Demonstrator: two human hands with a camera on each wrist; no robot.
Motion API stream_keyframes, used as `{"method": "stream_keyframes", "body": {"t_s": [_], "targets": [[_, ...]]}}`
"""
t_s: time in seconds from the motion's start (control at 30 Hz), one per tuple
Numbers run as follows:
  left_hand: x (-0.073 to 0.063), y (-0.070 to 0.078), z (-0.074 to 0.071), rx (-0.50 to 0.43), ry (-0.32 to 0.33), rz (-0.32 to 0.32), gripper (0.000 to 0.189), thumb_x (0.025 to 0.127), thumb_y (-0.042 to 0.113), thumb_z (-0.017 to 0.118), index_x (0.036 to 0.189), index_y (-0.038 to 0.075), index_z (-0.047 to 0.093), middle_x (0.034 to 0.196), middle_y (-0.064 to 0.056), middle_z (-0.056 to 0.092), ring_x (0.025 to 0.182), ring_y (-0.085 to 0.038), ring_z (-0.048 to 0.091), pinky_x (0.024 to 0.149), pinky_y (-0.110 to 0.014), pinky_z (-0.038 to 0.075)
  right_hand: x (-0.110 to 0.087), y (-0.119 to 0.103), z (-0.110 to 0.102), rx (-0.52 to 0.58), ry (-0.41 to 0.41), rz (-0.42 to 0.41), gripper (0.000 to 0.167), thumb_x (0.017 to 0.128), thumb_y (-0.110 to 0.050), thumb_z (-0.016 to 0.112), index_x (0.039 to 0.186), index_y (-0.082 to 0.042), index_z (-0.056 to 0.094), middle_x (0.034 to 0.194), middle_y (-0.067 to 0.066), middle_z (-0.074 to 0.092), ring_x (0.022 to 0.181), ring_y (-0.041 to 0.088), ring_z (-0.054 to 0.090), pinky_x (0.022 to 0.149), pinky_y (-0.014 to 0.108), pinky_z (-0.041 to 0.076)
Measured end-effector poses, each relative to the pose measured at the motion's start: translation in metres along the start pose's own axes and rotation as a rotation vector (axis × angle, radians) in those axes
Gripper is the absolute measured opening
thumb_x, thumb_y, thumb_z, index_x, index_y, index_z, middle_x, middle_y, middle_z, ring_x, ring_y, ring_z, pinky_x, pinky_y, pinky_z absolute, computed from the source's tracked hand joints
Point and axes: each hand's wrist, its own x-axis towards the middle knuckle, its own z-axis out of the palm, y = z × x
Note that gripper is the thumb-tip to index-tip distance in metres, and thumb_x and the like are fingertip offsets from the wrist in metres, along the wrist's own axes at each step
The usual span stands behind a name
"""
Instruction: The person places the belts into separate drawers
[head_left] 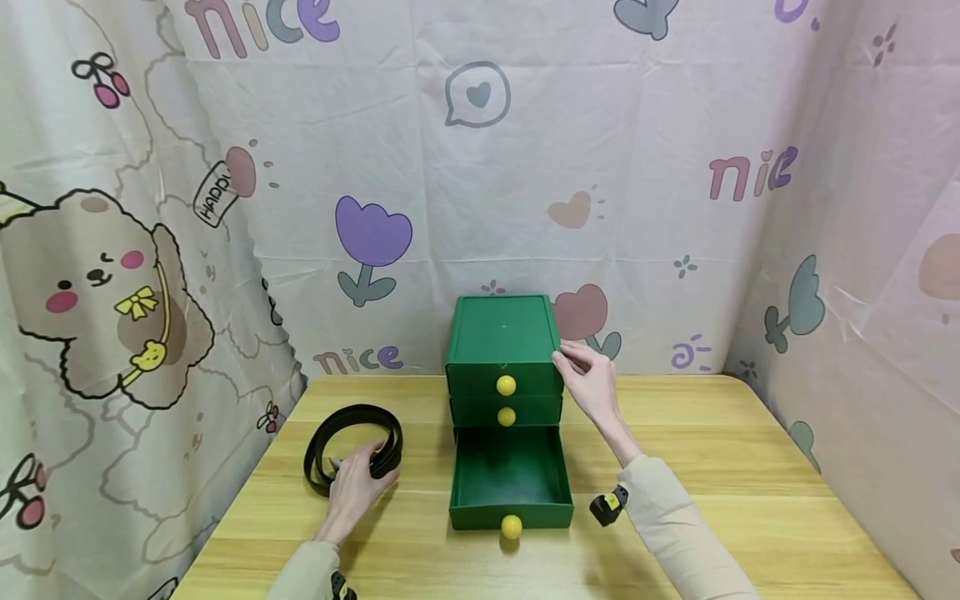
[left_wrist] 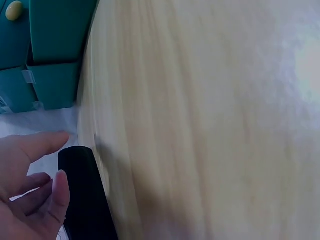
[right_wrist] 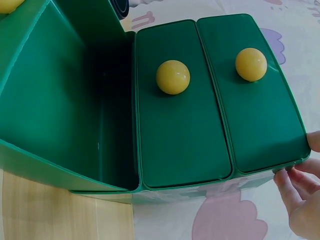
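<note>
A coiled black belt (head_left: 318, 437) is on the left part of the table, its metal buckle partly hidden behind my left hand (head_left: 354, 487). In the left wrist view, thumb and index finger stand apart beside the black strap (left_wrist: 87, 195), the index fingertip close to its upper edge. To the right is a green drawer cabinet (head_left: 504, 329) with round yellow knobs. Its bottom drawer (head_left: 512, 515) is pulled out and bare inside; the two upper drawers are closed. My right hand (head_left: 591, 382) touches the cabinet's upper right corner, fingertips (right_wrist: 285, 182) along its side.
The cabinet stands near the back edge of the wooden table (head_left: 697, 500). Behind it hangs a printed white curtain (head_left: 480, 183), which also encloses both sides. Wrist cameras, such as the black one (head_left: 608, 505) at the right sleeve, are strapped to both arms.
</note>
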Motion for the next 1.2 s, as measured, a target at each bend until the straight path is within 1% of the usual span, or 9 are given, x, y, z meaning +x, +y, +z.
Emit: {"method": "stream_keyframes", "body": {"t_s": [0.17, 0.27, 0.43, 0.53, 0.73, 0.9, 0.97, 1.03, 1.2], "targets": [[0.001, -0.005, 0.002, -0.024, -0.003, 0.065, 0.058, 0.082, 0.003, 0.079, 0.136, -0.003, 0.058, 0.135, -0.027, 0.062, 0.121, -0.046, 0.059, 0.096, -0.059, 0.051, 0.0, 0.0, 0.0, -0.006, 0.006, -0.006, 0.032, 0.095, -0.002, 0.066, 0.121, 0.016, 0.066, 0.13, 0.031, 0.064, 0.115, 0.04, 0.067, 0.096, 0.042, 0.053], [0.002, -0.009, 0.003, -0.028, -0.009, 0.105, 0.059, 0.08, -0.006, 0.077, 0.135, -0.007, 0.058, 0.133, -0.029, 0.062, 0.122, -0.049, 0.057, 0.1, -0.06, 0.047, 0.0, -0.001, 0.0, -0.009, 0.004, -0.005, 0.032, 0.095, -0.003, 0.066, 0.121, 0.015, 0.066, 0.13, 0.03, 0.065, 0.115, 0.04, 0.067, 0.097, 0.043, 0.053], [0.002, -0.012, 0.004, -0.044, -0.016, 0.089, 0.055, 0.081, -0.01, 0.072, 0.134, -0.007, 0.058, 0.132, -0.029, 0.063, 0.122, -0.05, 0.057, 0.102, -0.062, 0.046, -0.001, -0.001, 0.0, -0.006, 0.001, -0.008, 0.032, 0.095, -0.002, 0.066, 0.121, 0.016, 0.065, 0.13, 0.031, 0.065, 0.114, 0.04, 0.067, 0.097, 0.044, 0.053], [0.002, -0.012, 0.005, -0.059, -0.013, 0.069, 0.05, 0.084, -0.01, 0.069, 0.133, -0.008, 0.059, 0.13, -0.028, 0.065, 0.121, -0.048, 0.059, 0.102, -0.06, 0.047, -0.001, -0.001, 0.0, -0.004, -0.002, -0.002, 0.032, 0.095, -0.002, 0.066, 0.122, 0.015, 0.065, 0.13, 0.031, 0.064, 0.115, 0.04, 0.067, 0.097, 0.042, 0.053], [0.003, -0.012, 0.007, -0.075, -0.005, 0.06, 0.042, 0.087, -0.006, 0.07, 0.128, -0.008, 0.063, 0.125, -0.028, 0.067, 0.119, -0.047, 0.061, 0.1, -0.059, 0.049, 0.0, 0.0, 0.0, -0.004, -0.004, 0.008, 0.032, 0.095, -0.003, 0.066, 0.122, 0.015, 0.065, 0.131, 0.03, 0.064, 0.116, 0.039, 0.067, 0.096, 0.036, 0.054], [0.004, -0.011, 0.008, -0.048, 0.035, 0.073, 0.035, 0.086, -0.001, 0.073, 0.121, -0.007, 0.069, 0.119, -0.027, 0.07, 0.115, -0.046, 0.063, 0.098, -0.058, 0.049, 0.0, 0.001, 0.0, 0.004, -0.003, 0.009, 0.032, 0.095, -0.004, 0.066, 0.122, 0.014, 0.065, 0.131, 0.03, 0.064, 0.116, 0.039, 0.067, 0.096, 0.034, 0.054], [0.004, -0.012, 0.009, -0.03, 0.052, 0.077, 0.033, 0.086, 0.001, 0.074, 0.119, -0.006, 0.07, 0.114, -0.026, 0.071, 0.11, -0.045, 0.065, 0.095, -0.058, 0.051, -0.001, 0.001, 0.0, 0.008, -0.005, 0.011, 0.032, 0.096, -0.003, 0.066, 0.123, 0.014, 0.065, 0.131, 0.03, 0.064, 0.117, 0.04, 0.067, 0.096, 0.032, 0.054], [0.003, -0.012, 0.01, -0.012, 0.053, 0.064, 0.033, 0.087, 0.005, 0.074, 0.119, -0.003, 0.071, 0.11, -0.024, 0.072, 0.106, -0.044, 0.066, 0.09, -0.058, 0.053, -0.001, 0.002, 0.0, 0.011, -0.007, 0.011, 0.032, 0.096, -0.003, 0.066, 0.123, 0.014, 0.065, 0.132, 0.03, 0.064, 0.117, 0.04, 0.066, 0.096, 0.032, 0.054], [0.003, -0.012, 0.01, 0.029, 0.034, 0.024, 0.032, 0.091, 0.013, 0.073, 0.122, 0.003, 0.071, 0.108, -0.017, 0.069, 0.1, -0.041, 0.066, 0.078, -0.056, 0.055, -0.001, 0.002, 0.0, 0.011, -0.006, 0.01, 0.032, 0.096, -0.003, 0.066, 0.122, 0.015, 0.065, 0.131, 0.03, 0.064, 0.117, 0.04, 0.067, 0.095, 0.027, 0.054]]}}
